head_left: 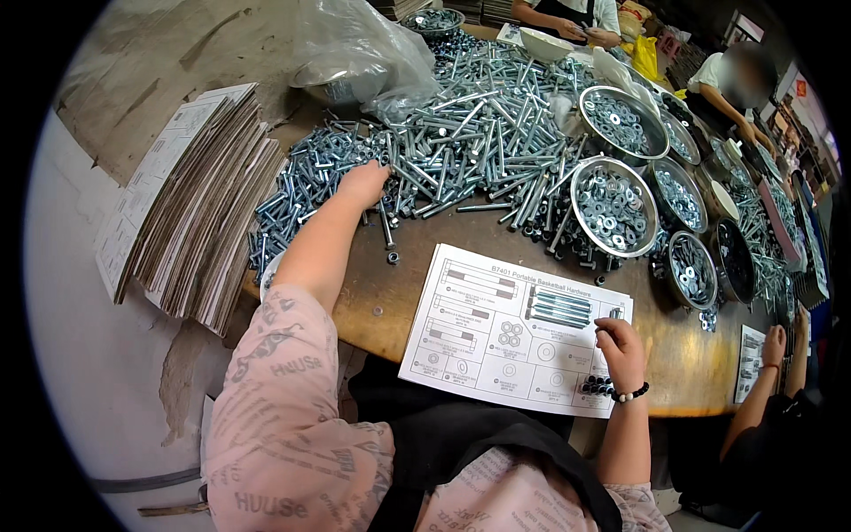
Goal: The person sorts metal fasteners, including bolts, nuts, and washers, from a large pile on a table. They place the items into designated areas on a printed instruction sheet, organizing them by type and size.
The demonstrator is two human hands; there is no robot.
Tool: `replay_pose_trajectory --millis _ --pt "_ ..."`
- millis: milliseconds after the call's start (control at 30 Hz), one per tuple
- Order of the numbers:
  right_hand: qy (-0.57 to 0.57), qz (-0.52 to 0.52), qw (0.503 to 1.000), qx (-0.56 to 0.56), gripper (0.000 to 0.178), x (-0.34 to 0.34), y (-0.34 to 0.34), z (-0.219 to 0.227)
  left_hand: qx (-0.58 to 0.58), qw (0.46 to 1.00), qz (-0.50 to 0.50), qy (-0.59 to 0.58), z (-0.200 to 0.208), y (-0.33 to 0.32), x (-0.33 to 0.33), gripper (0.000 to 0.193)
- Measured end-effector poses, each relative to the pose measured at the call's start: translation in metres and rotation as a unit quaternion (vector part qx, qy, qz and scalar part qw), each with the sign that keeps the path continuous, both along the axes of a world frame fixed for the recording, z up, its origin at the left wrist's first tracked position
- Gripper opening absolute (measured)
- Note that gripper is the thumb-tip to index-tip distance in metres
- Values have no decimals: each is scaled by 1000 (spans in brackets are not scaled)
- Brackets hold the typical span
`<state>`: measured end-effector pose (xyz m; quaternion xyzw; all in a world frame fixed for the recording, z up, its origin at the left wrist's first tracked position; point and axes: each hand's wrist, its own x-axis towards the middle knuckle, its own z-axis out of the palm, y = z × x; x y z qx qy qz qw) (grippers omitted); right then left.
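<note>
My left hand [362, 184] reaches into the near left part of a big pile of silver bolts [483, 120]. Its fingertips are among the bolts, and what they grip, if anything, is hidden. One bolt [387, 226] lies on the table just below that hand. In front of me is a white printed sheet [421, 359] with outline drawings of hardware. A row of long bolts [558, 307] rests on its upper right. My right hand [623, 350] is over the sheet's right edge, fingers curled in, beside a small silver piece [616, 312]. Several black nuts [596, 385] sit by the wrist.
A tall stack of cardboard sheets [199, 213] stands at the left. Steel bowls of washers [613, 208] line the right side. Clear plastic bagging [363, 58] covers a bowl at the back left. Co-workers' hands [603, 37] and arms [762, 359] show behind and at right.
</note>
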<state>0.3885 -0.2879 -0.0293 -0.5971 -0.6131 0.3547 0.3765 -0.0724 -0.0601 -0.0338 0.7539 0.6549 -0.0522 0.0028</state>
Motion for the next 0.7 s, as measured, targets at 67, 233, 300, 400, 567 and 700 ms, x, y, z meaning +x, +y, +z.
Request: replay_pose_trajectory --millis 67,233,300,400,567,700 --pt "7 -1 1000 -10 18 -2 1 -2 -26 999 -33 6 0 0 -7 38" --pt "-25 23 999 -4 18 -11 6 -3 -50 997 -47 -30 -1 -3 -5 52" --pt "-19 39 999 -1 18 -19 9 2 -60 995 -42 -68 -10 1 -8 58" --pt "-18 53 998 -4 17 -25 12 1 -75 988 -54 -126 -21 4 -10 59" --pt "-11 65 998 -13 18 -40 16 5 -75 980 -90 -163 -19 -12 -16 56" --pt "-13 91 996 -10 18 -52 21 4 -105 976 -86 -172 -9 -27 -22 54"
